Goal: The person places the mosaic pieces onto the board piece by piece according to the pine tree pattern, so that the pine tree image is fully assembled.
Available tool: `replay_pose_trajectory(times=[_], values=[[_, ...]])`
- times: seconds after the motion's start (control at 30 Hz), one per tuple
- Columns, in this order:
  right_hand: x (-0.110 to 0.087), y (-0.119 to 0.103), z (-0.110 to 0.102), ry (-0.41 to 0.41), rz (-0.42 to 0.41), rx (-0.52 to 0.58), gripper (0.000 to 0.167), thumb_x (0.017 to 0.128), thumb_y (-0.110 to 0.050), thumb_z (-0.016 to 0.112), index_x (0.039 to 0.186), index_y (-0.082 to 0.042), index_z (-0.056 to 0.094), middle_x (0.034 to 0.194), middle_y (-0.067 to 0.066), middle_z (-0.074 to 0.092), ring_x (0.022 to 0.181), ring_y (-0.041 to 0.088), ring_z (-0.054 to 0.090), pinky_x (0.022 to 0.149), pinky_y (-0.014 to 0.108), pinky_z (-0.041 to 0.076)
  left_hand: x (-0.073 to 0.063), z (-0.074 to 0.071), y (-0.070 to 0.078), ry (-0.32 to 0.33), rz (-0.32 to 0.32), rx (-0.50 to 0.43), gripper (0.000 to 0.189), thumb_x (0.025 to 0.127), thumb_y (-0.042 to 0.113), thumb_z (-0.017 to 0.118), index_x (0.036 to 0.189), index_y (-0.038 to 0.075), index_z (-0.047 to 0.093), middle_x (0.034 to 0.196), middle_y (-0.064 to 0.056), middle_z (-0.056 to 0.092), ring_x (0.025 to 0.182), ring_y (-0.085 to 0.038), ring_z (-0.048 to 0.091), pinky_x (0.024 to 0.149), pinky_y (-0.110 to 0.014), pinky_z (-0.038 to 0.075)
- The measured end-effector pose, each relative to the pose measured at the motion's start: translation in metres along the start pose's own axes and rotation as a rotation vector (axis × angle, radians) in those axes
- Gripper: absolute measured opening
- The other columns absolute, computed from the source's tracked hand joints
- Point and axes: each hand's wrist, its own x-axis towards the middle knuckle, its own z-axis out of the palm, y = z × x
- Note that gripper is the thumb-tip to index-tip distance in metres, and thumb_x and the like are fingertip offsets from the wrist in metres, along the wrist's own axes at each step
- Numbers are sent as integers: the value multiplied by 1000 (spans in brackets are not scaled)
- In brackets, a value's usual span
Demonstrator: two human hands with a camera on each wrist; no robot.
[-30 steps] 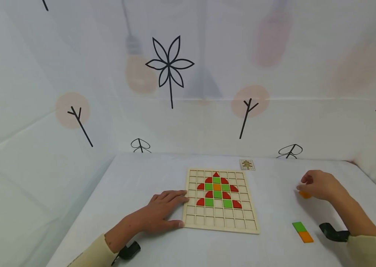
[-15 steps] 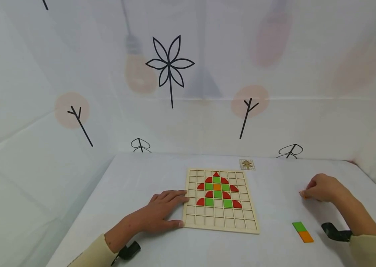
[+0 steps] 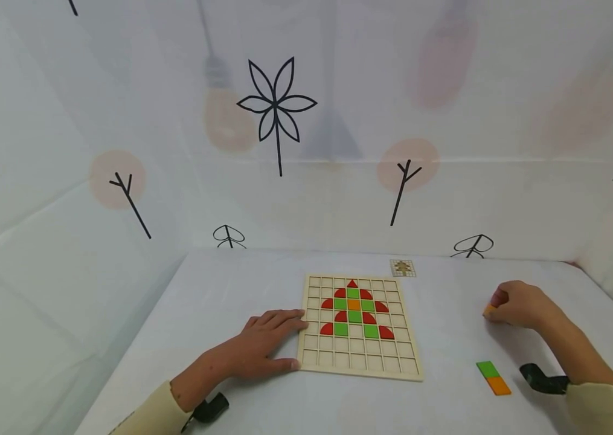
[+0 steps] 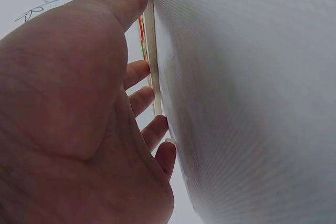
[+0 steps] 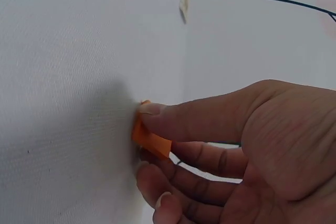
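Observation:
My right hand (image 3: 523,305) pinches a small orange tile (image 5: 153,141) between thumb and fingers, close to the white tabletop on the right. In the head view only a corner of that tile shows past the fingertips. The left hand (image 3: 263,344) lies with fingers extended along the left edge of a wooden grid board (image 3: 388,364), fingertips and thumb at its rim. Set in the board's cells is a tree shape: a red triangle (image 3: 352,284) on top, red quarter-round pieces (image 3: 386,333), green squares (image 3: 341,330) and one orange square (image 3: 354,305).
A green tile (image 3: 487,369) and an orange tile (image 3: 499,386) lie end to end right of the board, near my right wrist. A small card with a tree pattern (image 3: 403,269) lies behind the board. White printed cloth (image 3: 306,205) hangs behind the table.
The right fingers closed over the orange tile, shifted slightly right, then came back left with the tile pinched and turned on edge. My left hand and the board have stayed put.

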Motion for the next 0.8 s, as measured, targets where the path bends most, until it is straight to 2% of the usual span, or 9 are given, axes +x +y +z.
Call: replay_pose_trajectory(times=[0.43, 0.8], values=[[0, -17, 1, 19, -81, 41, 18, 87, -8, 76, 97, 3, 65, 89, 11, 63, 83, 28, 56, 69, 38, 51, -1, -1, 1, 4, 0, -1, 74, 100, 64, 62, 164, 41, 33, 174, 16, 19, 159, -18, 24, 118, -58, 31], [-6, -48, 7, 56, -180, 80, 16, 89, -8, 80, 96, -1, 68, 89, 5, 67, 80, 23, 59, 67, 37, 52, -2, -3, 3, -2, 1, 2, 73, 101, 64, 62, 164, 39, 34, 174, 15, 21, 159, -19, 23, 118, -60, 30]])
